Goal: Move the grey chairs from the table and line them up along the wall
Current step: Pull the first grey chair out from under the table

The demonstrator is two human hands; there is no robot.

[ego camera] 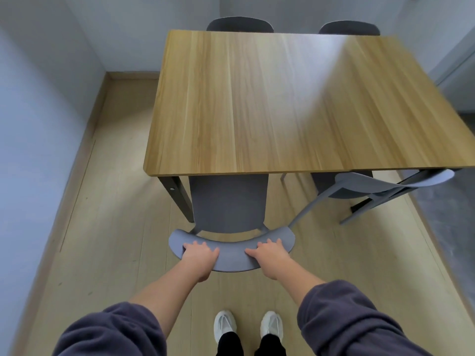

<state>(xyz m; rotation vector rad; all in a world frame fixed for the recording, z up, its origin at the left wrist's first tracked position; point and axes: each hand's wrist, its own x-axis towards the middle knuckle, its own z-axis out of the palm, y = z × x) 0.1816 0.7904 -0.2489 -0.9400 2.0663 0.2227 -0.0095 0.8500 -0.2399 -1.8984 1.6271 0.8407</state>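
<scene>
A grey chair (228,201) stands at the near side of the wooden table (282,98), its seat partly under the tabletop. Its curved backrest faces me. My left hand (199,258) grips the left part of that backrest and my right hand (270,256) grips the right part, fingers curled over the top edge. A second grey chair (380,183) is tucked in to the right on the same side. Two more grey chairs show only their backrests (240,24) (349,28) beyond the far edge of the table.
A pale wall (38,124) runs along the left, with a strip of light wood floor (108,201) between it and the table. Another wall closes the far end. My white shoes (248,325) stand just behind the chair. A dark table leg (180,196) is left of the seat.
</scene>
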